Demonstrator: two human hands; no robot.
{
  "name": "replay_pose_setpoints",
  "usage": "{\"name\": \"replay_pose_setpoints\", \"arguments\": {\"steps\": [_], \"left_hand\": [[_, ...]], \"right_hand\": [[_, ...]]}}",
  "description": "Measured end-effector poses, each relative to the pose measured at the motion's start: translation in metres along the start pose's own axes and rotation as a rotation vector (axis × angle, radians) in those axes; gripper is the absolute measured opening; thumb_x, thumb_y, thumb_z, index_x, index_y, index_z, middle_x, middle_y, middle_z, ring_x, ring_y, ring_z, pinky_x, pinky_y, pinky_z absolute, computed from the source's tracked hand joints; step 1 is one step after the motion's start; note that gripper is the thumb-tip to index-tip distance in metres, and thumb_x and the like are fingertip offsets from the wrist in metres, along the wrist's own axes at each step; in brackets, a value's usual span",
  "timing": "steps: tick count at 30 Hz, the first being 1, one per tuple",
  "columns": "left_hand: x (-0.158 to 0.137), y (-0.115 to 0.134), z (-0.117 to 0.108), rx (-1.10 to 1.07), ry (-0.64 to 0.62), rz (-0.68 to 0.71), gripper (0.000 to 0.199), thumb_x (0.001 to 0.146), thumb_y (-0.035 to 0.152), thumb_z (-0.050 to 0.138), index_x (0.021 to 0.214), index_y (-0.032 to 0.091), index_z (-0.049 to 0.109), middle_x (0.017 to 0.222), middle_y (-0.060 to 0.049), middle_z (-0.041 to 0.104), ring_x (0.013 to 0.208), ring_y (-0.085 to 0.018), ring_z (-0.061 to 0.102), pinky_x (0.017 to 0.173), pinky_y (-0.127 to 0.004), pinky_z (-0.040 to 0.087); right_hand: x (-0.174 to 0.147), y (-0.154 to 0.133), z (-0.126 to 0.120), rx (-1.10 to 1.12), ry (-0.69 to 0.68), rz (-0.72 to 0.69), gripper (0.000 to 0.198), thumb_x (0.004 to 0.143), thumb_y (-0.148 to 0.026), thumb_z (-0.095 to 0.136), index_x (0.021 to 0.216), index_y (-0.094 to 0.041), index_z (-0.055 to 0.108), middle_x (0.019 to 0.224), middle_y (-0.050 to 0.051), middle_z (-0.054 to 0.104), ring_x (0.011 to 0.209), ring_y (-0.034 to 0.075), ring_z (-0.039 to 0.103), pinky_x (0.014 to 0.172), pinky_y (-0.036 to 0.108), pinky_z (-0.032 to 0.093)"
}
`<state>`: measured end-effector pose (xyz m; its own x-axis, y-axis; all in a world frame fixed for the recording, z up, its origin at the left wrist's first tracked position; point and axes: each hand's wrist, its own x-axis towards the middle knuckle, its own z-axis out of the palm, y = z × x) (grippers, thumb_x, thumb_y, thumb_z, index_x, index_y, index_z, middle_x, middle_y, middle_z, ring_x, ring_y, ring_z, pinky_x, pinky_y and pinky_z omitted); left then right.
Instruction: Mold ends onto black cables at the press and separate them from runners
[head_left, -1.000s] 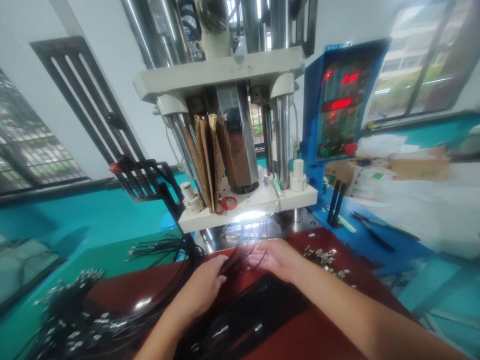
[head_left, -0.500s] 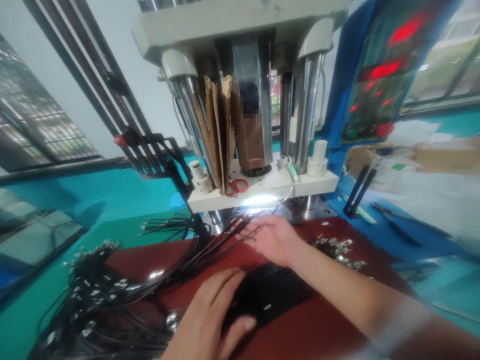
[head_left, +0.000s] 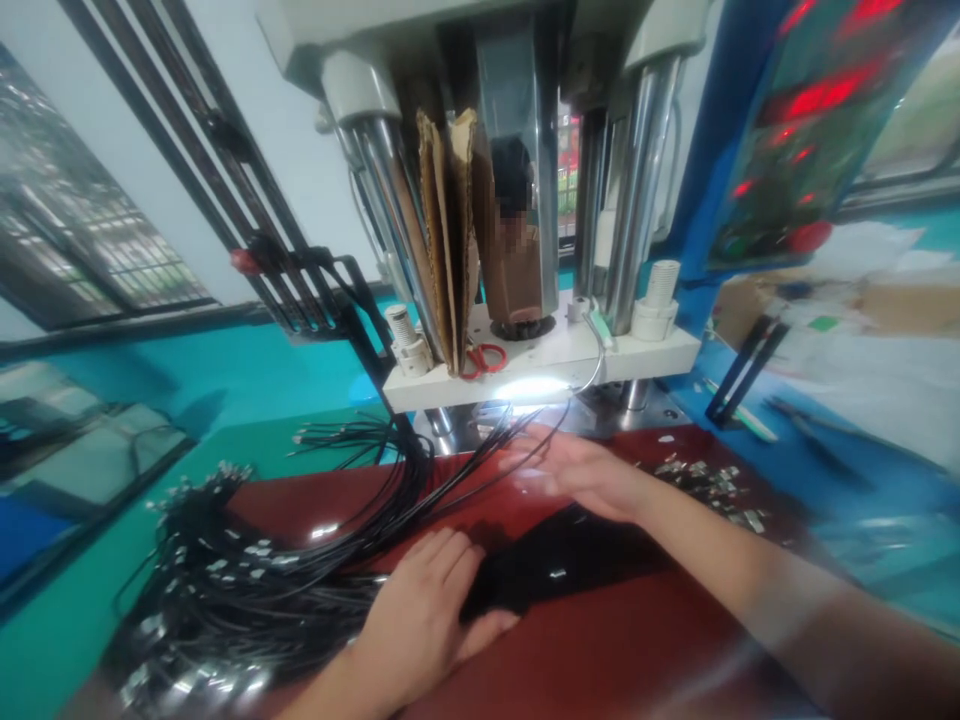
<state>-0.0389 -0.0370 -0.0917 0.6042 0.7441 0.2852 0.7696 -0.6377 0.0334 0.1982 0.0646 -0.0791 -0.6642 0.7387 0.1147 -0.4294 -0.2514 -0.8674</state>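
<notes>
My left hand lies over the black cables on the table, back up, with its thumb stretched out to the side; its fingertips bend down partly out of sight. Palm side toward the cables, my right hand reaches in front of the press with fingers loosely extended and apart. Thin black cables fan up from the left, their ends close to those fingers and under the lit press plate. A large bundle of black cables with metal ends spreads on the left. Another dark bundle stretches between my hands.
Red-handled scissors and folded cardboard rest on the press plate. Metal connector ends lie right on the red tabletop. A blue control box with red displays stands at upper right, pliers below it.
My right hand has drawn back slightly to the right, its fingers now apart from most cable ends. My left hand's fingers bend down more. The view has shifted a little.
</notes>
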Motion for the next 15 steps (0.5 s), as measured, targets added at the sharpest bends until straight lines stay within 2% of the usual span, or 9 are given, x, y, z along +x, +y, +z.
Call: {"name": "replay_pose_setpoints", "arguments": {"steps": [1,3,5,7,11,13,15], "left_hand": [[0.001,-0.001,-0.003,-0.039,-0.024,-0.012,0.046,0.084,0.054,0.058,0.103,0.012,0.061,0.098,-0.012,0.065,0.092,-0.028,0.061,0.088,-0.049,0.049],[0.005,-0.004,-0.009,-0.131,-0.088,-0.038,0.048,0.084,0.058,0.057,0.105,0.015,0.06,0.102,-0.012,0.063,0.095,-0.028,0.06,0.089,-0.049,0.048],[0.011,-0.009,-0.017,-0.238,-0.159,-0.054,0.052,0.082,0.062,0.057,0.108,0.017,0.059,0.104,-0.01,0.061,0.097,-0.027,0.059,0.087,-0.045,0.049],[0.021,-0.015,-0.024,-0.341,-0.229,-0.051,0.05,0.082,0.062,0.056,0.109,0.019,0.059,0.103,-0.008,0.06,0.095,-0.024,0.058,0.083,-0.039,0.05],[0.042,-0.028,-0.033,-0.478,-0.299,-0.003,0.051,0.082,0.059,0.059,0.116,0.022,0.058,0.115,-0.009,0.055,0.102,-0.023,0.056,0.091,-0.037,0.047],[0.05,-0.035,-0.036,-0.507,-0.328,0.011,0.058,0.078,0.06,0.063,0.121,0.022,0.057,0.121,-0.01,0.053,0.107,-0.025,0.055,0.095,-0.038,0.045],[0.053,-0.042,-0.038,-0.545,-0.397,0.034,0.062,0.072,0.06,0.069,0.121,0.023,0.057,0.121,-0.009,0.053,0.108,-0.025,0.055,0.095,-0.037,0.045]], "right_hand": [[0.001,0.001,-0.002,-0.067,0.016,-0.012,0.066,0.068,-0.006,0.067,0.128,-0.025,0.048,0.128,0.007,0.056,0.119,0.022,0.054,0.097,0.039,0.044],[0.002,0.003,-0.006,-0.382,0.079,-0.023,0.06,0.072,-0.012,0.064,0.128,-0.023,0.048,0.122,0.008,0.061,0.111,0.021,0.06,0.091,0.038,0.048],[0.004,0.005,-0.009,-0.781,0.148,-0.017,0.041,0.077,-0.016,0.061,0.118,-0.019,0.057,0.106,0.009,0.068,0.095,0.021,0.065,0.084,0.037,0.05],[0.006,0.006,-0.01,-1.048,0.163,-0.02,0.023,0.079,-0.018,0.062,0.102,-0.018,0.067,0.095,0.008,0.07,0.087,0.021,0.064,0.083,0.037,0.048],[0.009,0.011,-0.009,-1.236,0.096,-0.043,0.01,0.079,-0.016,0.065,0.084,-0.021,0.072,0.086,0.004,0.072,0.083,0.02,0.062,0.082,0.033,0.044],[0.012,0.015,-0.007,-1.301,0.092,-0.031,0.011,0.082,-0.016,0.063,0.076,-0.021,0.071,0.078,0.003,0.07,0.077,0.019,0.061,0.078,0.032,0.043],[0.015,0.019,-0.005,-1.342,0.108,-0.018,0.014,0.081,-0.013,0.062,0.071,-0.02,0.068,0.077,0.005,0.069,0.078,0.021,0.06,0.078,0.033,0.041]]}}
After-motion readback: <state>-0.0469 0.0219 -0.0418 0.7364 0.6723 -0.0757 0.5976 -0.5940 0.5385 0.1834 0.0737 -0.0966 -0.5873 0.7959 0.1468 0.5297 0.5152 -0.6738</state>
